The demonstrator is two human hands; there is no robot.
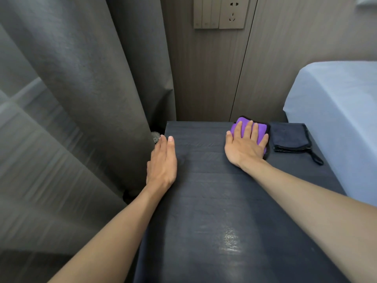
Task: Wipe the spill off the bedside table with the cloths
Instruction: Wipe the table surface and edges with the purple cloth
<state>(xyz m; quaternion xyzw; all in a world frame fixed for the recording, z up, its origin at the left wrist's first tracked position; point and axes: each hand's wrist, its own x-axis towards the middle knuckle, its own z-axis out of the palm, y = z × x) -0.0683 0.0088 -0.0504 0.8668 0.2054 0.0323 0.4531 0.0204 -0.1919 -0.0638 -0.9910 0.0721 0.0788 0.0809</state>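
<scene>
A dark blue-grey bedside table (pixel 214 190) fills the middle of the head view. A wet, shiny patch (pixel 230 240) glints near its front. My right hand (pixel 245 145) lies flat, fingers spread, pressing on a folded purple cloth (pixel 262 129) at the table's far right. Beside it to the right lies a folded dark navy cloth (pixel 289 137) with a hanging loop. My left hand (pixel 163 162) rests flat along the table's left edge with nothing in it.
Grey curtains (pixel 81 99) hang close along the table's left side, with a small round metal object (pixel 155 136) at their foot. A bed with a light blue sheet (pixel 336 119) adjoins the right. A wall socket (pixel 232 13) is above.
</scene>
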